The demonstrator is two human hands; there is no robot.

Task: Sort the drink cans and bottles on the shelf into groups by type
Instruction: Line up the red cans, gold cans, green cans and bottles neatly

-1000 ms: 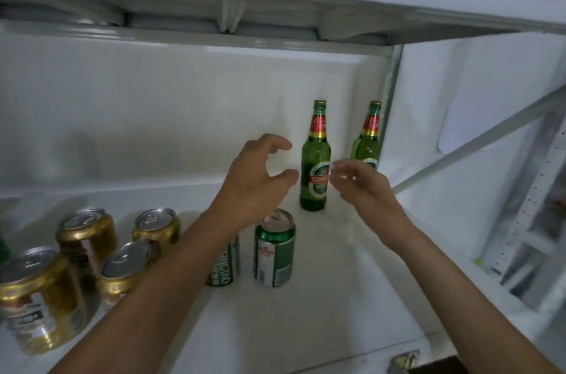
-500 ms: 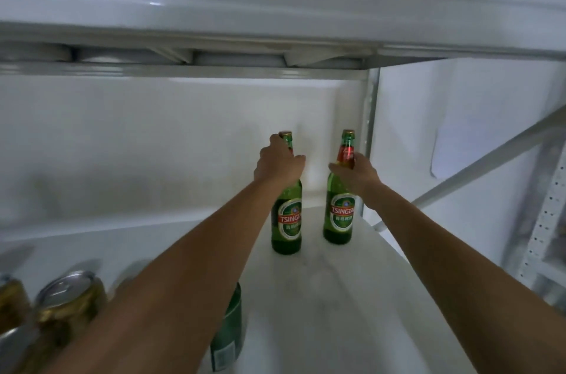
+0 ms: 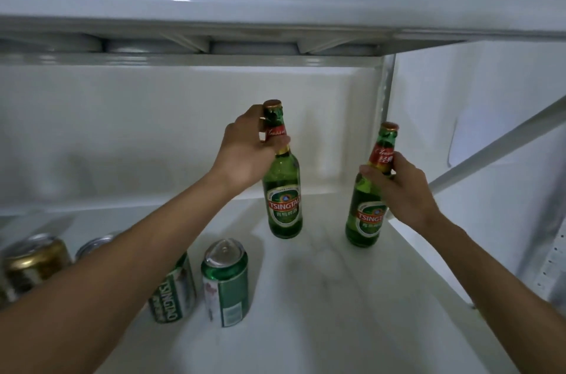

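Observation:
Two green Tsingtao beer bottles are upright over the white shelf (image 3: 337,297). My left hand (image 3: 248,153) grips the neck of the left bottle (image 3: 284,205). My right hand (image 3: 401,189) grips the neck of the right bottle (image 3: 366,217), which tilts slightly and is nearer the shelf's right edge. Whether either bottle's base touches the shelf I cannot tell. In front of the left bottle stand two green cans: one (image 3: 225,284) fully visible, the other (image 3: 174,297) partly hidden behind my left forearm. Gold cans (image 3: 33,263) stand at the far left.
The upper shelf's underside (image 3: 275,45) hangs low above the bottle tops. A metal upright (image 3: 386,97) and a diagonal brace (image 3: 496,147) bound the right side. Behind is a white back wall. A silver can top (image 3: 95,245) shows beside the gold cans.
From reaching open-handed, both hands closed on the bottle necks. The two bottles have since moved apart and toward me, the right one further right.

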